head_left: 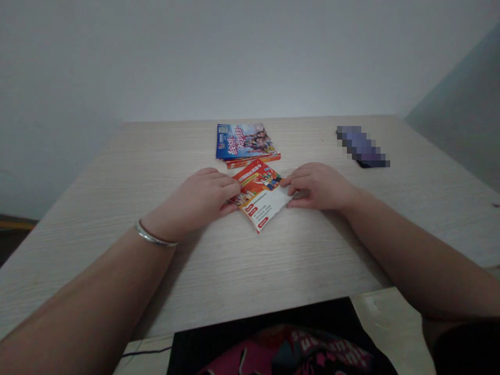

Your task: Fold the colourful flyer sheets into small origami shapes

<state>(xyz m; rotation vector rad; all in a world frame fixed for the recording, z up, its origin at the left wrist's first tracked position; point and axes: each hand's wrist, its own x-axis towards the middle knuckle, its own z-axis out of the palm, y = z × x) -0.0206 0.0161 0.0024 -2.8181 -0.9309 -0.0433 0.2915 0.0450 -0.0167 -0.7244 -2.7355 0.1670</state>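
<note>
A small printed leaflet (261, 200), orange and red on top and white with red labels below, lies turned at an angle on the wooden table (219, 260). My left hand (199, 200) has its fingers curled and pinches the leaflet's left edge; a silver bangle sits on that wrist. My right hand (318, 186) pinches the leaflet's right corner with fingers drawn together.
Just behind the leaflet lies a small stack of leaflets (244, 141), the top one blue with an orange one under it. A blurred dark flat object (363, 147) rests at the back right. White walls stand behind the table, and dark patterned clothing shows below its near edge.
</note>
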